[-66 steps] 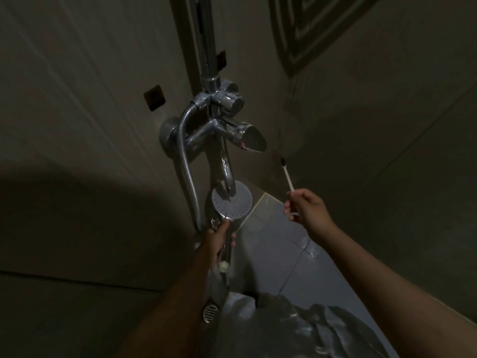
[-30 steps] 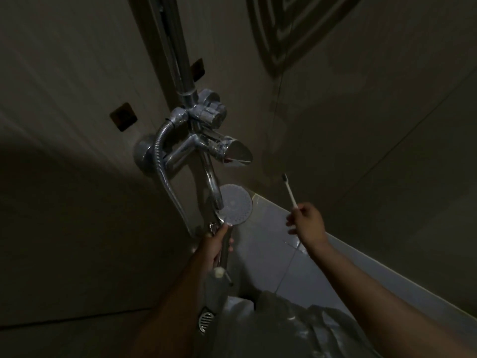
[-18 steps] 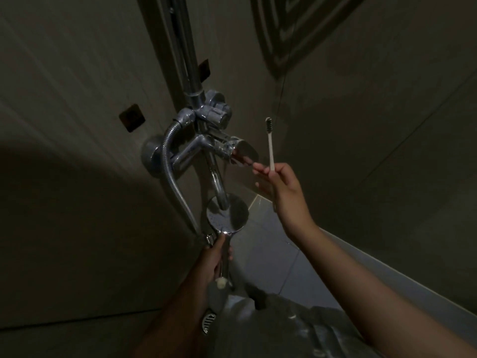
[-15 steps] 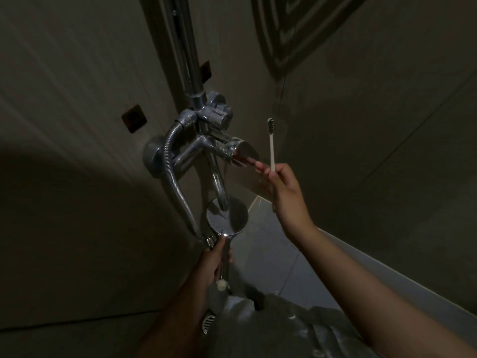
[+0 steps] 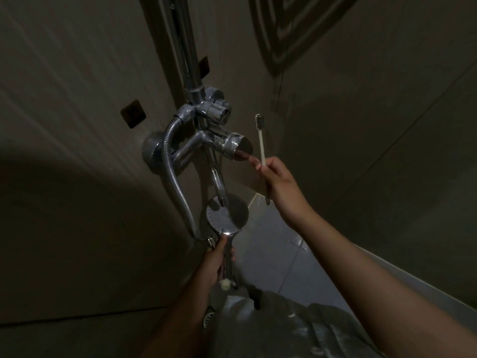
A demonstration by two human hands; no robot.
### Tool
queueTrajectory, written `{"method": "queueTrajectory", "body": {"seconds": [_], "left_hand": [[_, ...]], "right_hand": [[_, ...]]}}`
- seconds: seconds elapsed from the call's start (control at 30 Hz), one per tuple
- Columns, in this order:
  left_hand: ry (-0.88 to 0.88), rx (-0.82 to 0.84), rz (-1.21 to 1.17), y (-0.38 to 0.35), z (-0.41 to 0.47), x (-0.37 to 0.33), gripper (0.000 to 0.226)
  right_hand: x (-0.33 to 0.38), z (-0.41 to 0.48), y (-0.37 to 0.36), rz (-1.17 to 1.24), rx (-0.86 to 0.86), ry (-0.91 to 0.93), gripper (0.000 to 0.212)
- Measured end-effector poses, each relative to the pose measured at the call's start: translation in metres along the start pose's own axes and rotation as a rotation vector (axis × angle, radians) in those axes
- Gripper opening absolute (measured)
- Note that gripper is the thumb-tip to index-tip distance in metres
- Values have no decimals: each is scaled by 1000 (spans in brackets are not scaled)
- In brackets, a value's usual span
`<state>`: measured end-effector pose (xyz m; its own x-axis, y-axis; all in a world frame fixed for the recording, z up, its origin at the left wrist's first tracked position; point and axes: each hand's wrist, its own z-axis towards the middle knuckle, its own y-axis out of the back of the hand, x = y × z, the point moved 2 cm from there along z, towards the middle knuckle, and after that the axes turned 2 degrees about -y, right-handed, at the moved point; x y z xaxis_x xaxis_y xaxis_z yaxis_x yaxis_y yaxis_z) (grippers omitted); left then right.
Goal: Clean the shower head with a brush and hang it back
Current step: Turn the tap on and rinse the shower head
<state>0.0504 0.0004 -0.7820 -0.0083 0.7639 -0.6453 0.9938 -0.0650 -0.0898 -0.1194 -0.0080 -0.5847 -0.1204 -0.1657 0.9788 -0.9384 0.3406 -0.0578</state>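
The left hand point(image 5: 215, 257) was closed around the chrome handle of the shower head point(image 5: 227, 214), holding it low with the perforated face turned up, directly beneath the tap spout point(image 5: 219, 182). The right hand point(image 5: 277, 180) was closed on the lower handle of the brush point(image 5: 260, 140), a white toothbrush held upright with the bristles at the top, while one extended fingertip touched or nearly touched the round mixer lever point(image 5: 238, 148); contact could not be confirmed in the dim light. The step in hand appeared to be opening the water to wet the shower head. To do it well, the lever should be moved gently with the free finger only, so that the brush does not slip from the grip, and the shower head face should be kept centred under the spout. No water flow was visible. The brush lay above and to the right of the shower head, well apart from it. The hose point(image 5: 171, 166) ran from the mixer body down to the handle beside the left hand
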Motion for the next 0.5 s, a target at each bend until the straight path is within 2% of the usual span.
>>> {"method": "queueTrajectory", "body": {"seconds": [0.17,0.3,0.5], "left_hand": [[-34,26,35,-12,-5,-5,32],[-63,29,79,-26,-13,-11,34],[-74,61,67,-55,-33,-6,34]], "right_hand": [[-19,-8,16,99,-153,-23,22],[-30,-22,32,146,-178,-53,13],[-41,-44,66,179,-245,-113,12]]}}
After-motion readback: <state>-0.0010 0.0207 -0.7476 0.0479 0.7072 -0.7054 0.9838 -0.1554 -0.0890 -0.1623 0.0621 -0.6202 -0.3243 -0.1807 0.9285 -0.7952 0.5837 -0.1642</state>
